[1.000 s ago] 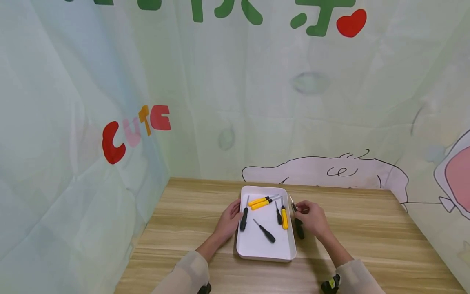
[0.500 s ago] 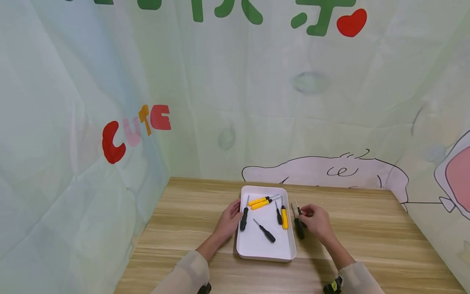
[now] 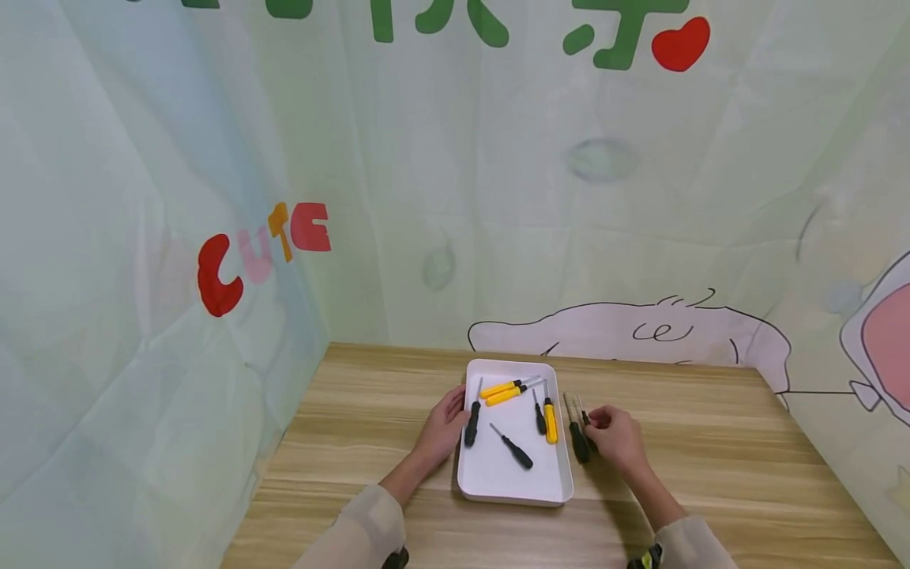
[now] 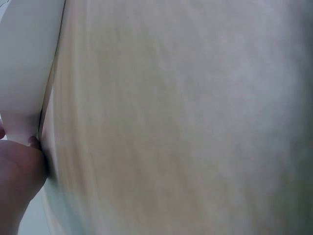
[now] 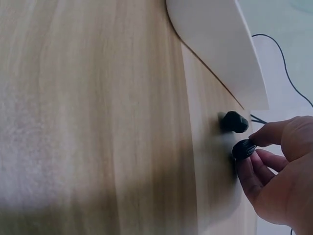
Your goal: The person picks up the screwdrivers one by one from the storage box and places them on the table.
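A white tray [image 3: 498, 484] stands on the table with several screwdrivers in it. My left hand [image 3: 442, 431] holds the tray's left side, thumb at the rim and fingers along the outer wall. Right of the tray, my right hand [image 3: 617, 436] pinches a small black-handled screwdriver [image 5: 243, 149] between thumb and fingers, its shaft pointing to the back. Just left of it lies another black-handled screwdriver [image 3: 579, 444], close to the tray's right wall. In the right wrist view both handle ends face the camera.
Inside the tray are yellow screwdrivers [image 3: 551, 423] and black ones, including a black screwdriver [image 3: 516, 454] lying aslant near the front. The wooden table [image 3: 711, 450] ends at a printed cloth backdrop [image 3: 426, 197] behind and at the left.
My right hand has moved right and slightly toward me with the small screwdriver, from over the other black one to a spot beside it. The left hand and tray stay put.
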### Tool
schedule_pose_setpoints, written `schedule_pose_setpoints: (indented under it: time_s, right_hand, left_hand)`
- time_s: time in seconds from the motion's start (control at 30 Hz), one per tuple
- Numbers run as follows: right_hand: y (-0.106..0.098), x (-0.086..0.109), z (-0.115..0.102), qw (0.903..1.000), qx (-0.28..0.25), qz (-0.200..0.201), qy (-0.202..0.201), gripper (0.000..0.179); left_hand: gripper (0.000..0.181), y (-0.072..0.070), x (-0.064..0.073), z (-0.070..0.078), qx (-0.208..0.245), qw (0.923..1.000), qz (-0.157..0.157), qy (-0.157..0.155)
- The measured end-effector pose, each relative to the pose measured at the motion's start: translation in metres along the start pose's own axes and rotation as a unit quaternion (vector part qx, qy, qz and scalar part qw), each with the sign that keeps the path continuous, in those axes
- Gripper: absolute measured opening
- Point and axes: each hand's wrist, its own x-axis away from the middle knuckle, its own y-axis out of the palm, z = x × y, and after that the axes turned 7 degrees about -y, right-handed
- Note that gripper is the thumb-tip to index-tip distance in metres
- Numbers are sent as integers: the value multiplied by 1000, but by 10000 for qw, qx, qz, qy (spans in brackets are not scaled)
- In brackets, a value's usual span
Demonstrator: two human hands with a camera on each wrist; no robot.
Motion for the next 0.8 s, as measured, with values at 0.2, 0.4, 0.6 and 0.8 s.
schedule_pose_setpoints:
  time_s: [0.2,0.4,0.6,0.8]
  right_hand:
    - [1,2,3,9999,132,-19,32,20]
    - [2,2,0,9988,479,-32,-16,20]
    - [5,5,-4,9971,751,42,-112,18]
    - [6,5,-2,9934,1093,149,-309,17]
  left_hand:
    - [53,0,0,0,-72,9999,7,-69]
    - [53,0,-1,1,-134,9999,3,-91]
    - [53,0,-1,-1,-151,9998,12,-96]
    - [53,1,-4,-2,-163,9997,51,-166]
